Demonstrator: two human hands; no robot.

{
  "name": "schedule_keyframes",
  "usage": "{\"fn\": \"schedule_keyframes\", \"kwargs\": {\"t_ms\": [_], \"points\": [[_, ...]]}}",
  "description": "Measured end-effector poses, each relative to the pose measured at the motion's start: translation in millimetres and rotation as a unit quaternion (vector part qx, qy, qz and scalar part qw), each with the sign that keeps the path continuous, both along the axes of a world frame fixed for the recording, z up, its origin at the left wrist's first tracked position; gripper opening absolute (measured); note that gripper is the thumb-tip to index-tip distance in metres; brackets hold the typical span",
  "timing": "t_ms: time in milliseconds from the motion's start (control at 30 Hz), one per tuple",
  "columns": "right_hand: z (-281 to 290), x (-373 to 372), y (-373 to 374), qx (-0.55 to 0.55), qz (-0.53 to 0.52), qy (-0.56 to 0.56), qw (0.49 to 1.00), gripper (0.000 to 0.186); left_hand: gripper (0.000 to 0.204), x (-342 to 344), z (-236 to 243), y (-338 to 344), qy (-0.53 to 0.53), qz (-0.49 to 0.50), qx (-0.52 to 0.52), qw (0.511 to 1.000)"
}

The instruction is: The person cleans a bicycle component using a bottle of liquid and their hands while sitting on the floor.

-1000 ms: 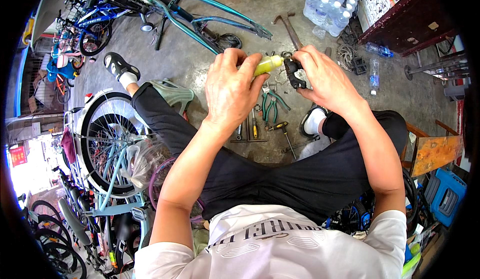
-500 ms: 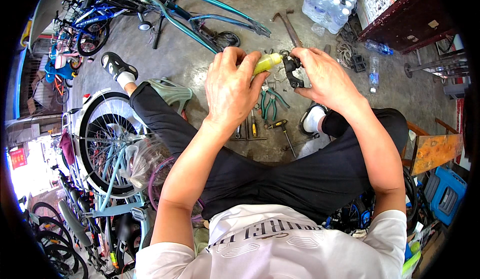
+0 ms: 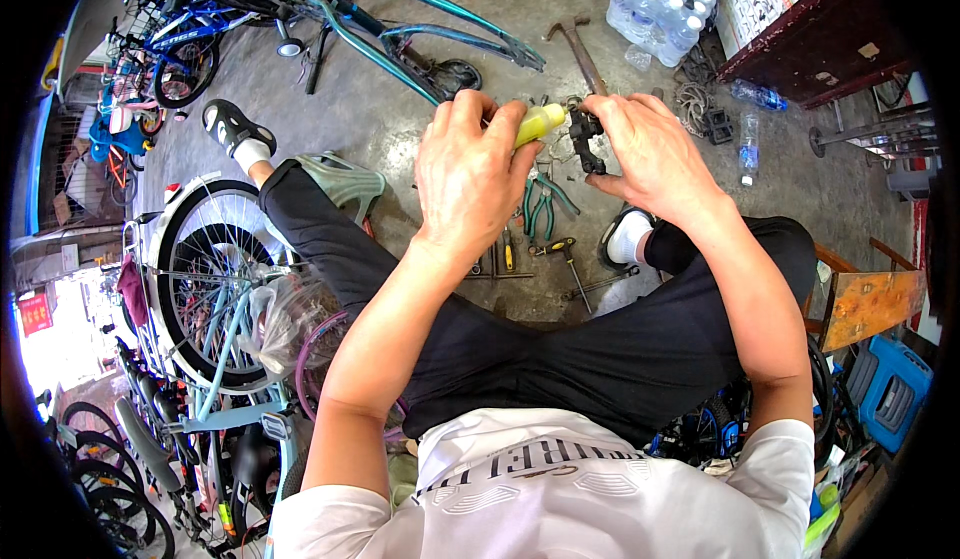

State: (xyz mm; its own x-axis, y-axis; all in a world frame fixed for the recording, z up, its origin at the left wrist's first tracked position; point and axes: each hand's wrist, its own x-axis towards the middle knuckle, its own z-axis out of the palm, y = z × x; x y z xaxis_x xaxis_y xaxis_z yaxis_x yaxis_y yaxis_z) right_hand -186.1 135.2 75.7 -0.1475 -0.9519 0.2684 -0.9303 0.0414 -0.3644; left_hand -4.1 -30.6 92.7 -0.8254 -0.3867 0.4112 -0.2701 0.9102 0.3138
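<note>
My left hand (image 3: 470,169) is closed round a small squeeze bottle (image 3: 540,125) of yellow liquid, its tip pointing right. That tip is right beside a small black jointed metal part (image 3: 586,139), perhaps a bicycle derailleur; whether they touch, I cannot tell. Between thumb and fingers my right hand (image 3: 655,154) grips this black part, covering its right side. Below both hands, green-handled pliers (image 3: 543,214) lie on the floor by a yellow-and-black screwdriver (image 3: 508,251) and a yellow-handled tool (image 3: 565,259). Just beyond the right hand rests a hammer (image 3: 578,54).
A teal bicycle frame (image 3: 390,34) lies ahead. To the left are a white-rimmed wheel (image 3: 185,259), a pale green stool (image 3: 345,184) and several parked bicycles. Bottled water (image 3: 655,14) stands far right, near a dark red cabinet (image 3: 815,34). A blue plastic stool (image 3: 890,389) is at right.
The bottle and my left hand have shifted slightly to the right, and the black part has turned a little in my right hand. Both grips stay the same.
</note>
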Motion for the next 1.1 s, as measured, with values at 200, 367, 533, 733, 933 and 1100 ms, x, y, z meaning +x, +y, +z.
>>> {"fn": "schedule_keyframes", "kwargs": {"t_ms": [200, 367, 533, 733, 933, 1100], "points": [[-2.0, 0.3, -0.6, -0.009, -0.009, 0.008, 1.000, 0.084, 0.038, -3.7, 2.2, 3.9, 0.005, 0.016, 0.038, 0.999], [-2.6, 0.6, -2.0, -0.022, -0.015, -0.022, 0.999, 0.086, 0.034, -1.7, -6.7, 4.2, 0.043, 0.057, 0.155, 0.985], [-8.5, -1.4, -0.3, -0.027, -0.019, -0.042, 0.999, 0.089, 0.035, 1.9, -10.3, 4.9, 0.041, 0.064, 0.156, 0.985], [-7.6, -1.8, -0.7, -0.025, -0.020, -0.043, 0.999, 0.088, 0.034, 1.9, -11.7, 1.6, 0.041, 0.055, 0.142, 0.988], [-7.2, -2.4, -0.6, -0.007, -0.021, -0.045, 0.999, 0.089, 0.034, 2.1, -16.4, 0.9, 0.039, 0.063, 0.144, 0.987], [-7.6, -1.8, -0.7, -0.017, -0.020, -0.046, 0.999, 0.089, 0.035, -0.6, -20.2, 0.5, 0.037, 0.054, 0.144, 0.987]]}}
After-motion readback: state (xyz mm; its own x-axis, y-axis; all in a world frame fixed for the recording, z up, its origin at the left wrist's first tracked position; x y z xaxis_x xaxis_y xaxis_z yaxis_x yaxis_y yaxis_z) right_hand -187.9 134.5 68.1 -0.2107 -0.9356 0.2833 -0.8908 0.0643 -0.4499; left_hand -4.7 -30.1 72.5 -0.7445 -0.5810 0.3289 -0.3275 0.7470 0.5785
